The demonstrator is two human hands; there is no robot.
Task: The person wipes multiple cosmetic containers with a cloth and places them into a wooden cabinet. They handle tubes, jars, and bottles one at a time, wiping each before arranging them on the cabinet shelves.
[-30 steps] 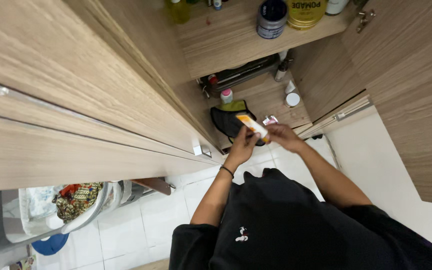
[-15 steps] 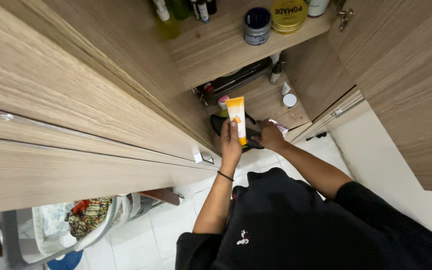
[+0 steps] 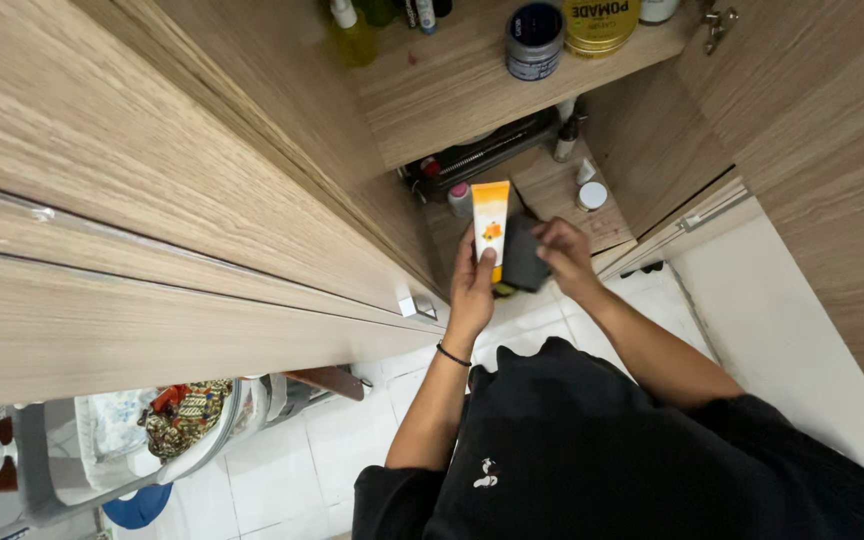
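A tall wooden wardrobe (image 3: 182, 190) is filling the left of the view, its door standing open, and everything else is lying relative to it. Inside the wardrobe, the upper shelf (image 3: 452, 95) is carrying a dark blue jar (image 3: 534, 40) beside a yellow round tin (image 3: 600, 22), with a green spray bottle (image 3: 350, 35) further in. The lower shelf (image 3: 552, 190) is holding a white-capped jar (image 3: 592, 194) and a small pink-capped bottle (image 3: 460, 196). In front of the wardrobe's opening, over the lower shelf, the right hand (image 3: 564, 258) is gripping a black pouch (image 3: 525, 255). Just beside it, toward the wardrobe door, the left hand (image 3: 474, 288) is clasping an orange-and-white tube (image 3: 491, 215) upright, the tube touching the pouch's edge. Below the wardrobe, on the white tile floor, a basket of patterned cloth (image 3: 187, 415) is sitting.
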